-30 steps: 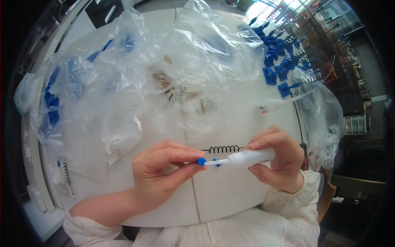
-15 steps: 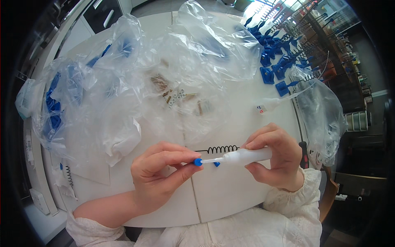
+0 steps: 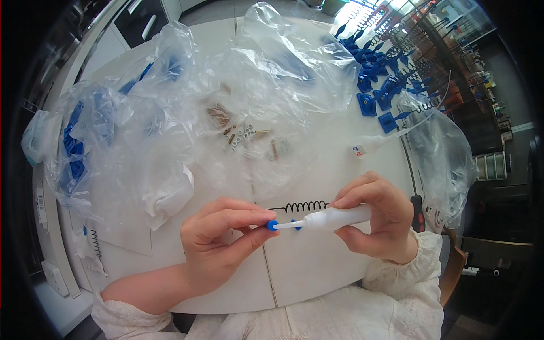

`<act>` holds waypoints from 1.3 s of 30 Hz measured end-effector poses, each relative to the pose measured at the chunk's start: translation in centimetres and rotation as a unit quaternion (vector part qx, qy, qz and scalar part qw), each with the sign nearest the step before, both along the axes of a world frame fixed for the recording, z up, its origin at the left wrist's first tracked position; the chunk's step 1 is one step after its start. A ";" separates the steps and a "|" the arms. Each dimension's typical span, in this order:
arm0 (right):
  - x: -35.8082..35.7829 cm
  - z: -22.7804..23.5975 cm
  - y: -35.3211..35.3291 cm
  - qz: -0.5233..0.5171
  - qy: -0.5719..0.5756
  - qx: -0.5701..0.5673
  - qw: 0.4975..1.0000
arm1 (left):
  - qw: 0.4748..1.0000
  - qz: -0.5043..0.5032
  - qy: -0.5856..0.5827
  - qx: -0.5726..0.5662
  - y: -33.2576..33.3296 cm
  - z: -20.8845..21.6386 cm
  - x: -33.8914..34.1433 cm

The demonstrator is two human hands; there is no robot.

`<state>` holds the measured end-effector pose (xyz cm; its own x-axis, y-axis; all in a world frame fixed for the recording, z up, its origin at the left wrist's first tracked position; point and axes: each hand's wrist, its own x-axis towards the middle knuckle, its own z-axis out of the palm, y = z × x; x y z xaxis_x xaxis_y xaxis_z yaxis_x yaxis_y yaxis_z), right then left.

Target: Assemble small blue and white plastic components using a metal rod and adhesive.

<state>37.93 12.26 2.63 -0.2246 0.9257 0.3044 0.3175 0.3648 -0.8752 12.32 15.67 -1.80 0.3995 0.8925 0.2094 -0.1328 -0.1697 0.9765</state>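
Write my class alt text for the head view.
The left hand pinches a blue piece; the right hand holds a white bottle, its nozzle at the piece. Beyond, clear plastic bags and blue parts lie on a white table.

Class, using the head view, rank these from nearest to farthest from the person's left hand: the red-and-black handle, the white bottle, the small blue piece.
1. Small blue piece: pinched in the left hand.
2. White bottle: to the right, held in the right hand.
3. Red-and-black handle: farthest right, beyond the right hand.
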 end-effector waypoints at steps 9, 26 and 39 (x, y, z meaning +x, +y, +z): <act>0.2 -0.2 -0.4 0.021 0.116 -0.072 0.990 | 0.998 0.002 -0.046 -0.042 -0.1 0.2 0.2; -1.8 -0.4 -0.9 0.053 0.023 -0.079 0.995 | 0.996 0.084 -0.017 0.019 -0.5 0.0 -0.2; -1.7 -0.7 -1.0 0.027 0.037 -0.088 0.995 | 0.989 0.132 0.027 0.067 -0.7 -0.1 -0.1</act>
